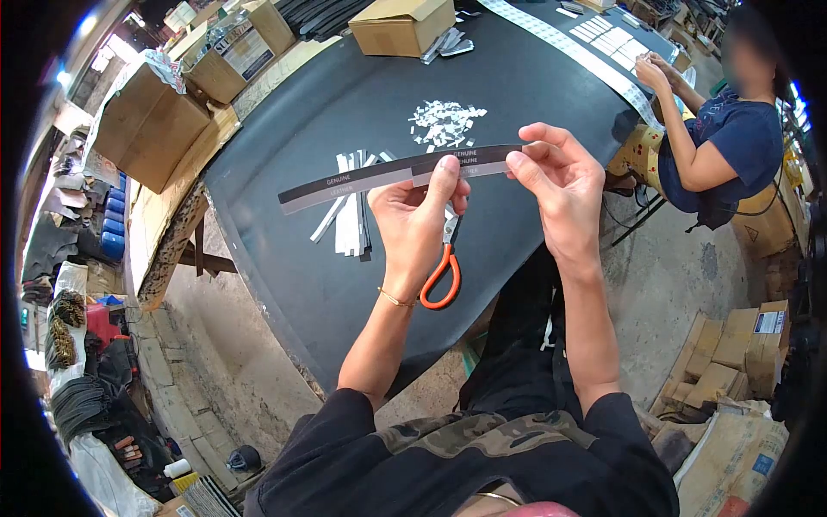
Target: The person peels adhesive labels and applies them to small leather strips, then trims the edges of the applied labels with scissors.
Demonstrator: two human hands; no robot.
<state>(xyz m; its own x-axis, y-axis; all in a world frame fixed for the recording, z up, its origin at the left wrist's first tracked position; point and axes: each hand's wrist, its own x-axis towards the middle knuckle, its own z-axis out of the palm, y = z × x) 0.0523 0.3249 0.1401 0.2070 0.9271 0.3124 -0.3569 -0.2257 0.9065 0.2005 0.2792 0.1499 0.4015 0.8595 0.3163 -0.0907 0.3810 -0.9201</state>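
A long black-and-grey label strip (pixel 336 183) printed "GENUINE LEATHER" stretches across both hands above the dark table. My left hand (pixel 412 220) pinches it near the middle, thumb on top, where layers of strip overlap. My right hand (pixel 564 185) is closed on its right end between thumb and fingers. Behind the left hand lie scissors with orange handles (pixel 441 280), their blades mostly hidden. A bundle of white and dark strips (pixel 349 228) rests on the table beneath the held strip. Farther back is a heap of small white cut pieces (pixel 444 123).
A cardboard box (pixel 401 28) stands at the table's back, small flat pieces beside it. A white printed band (pixel 568 52) crosses the dark table (pixel 293 129). Another person (pixel 719 138) sits at the right, hands raised. Large cartons (pixel 151 125) stand at left.
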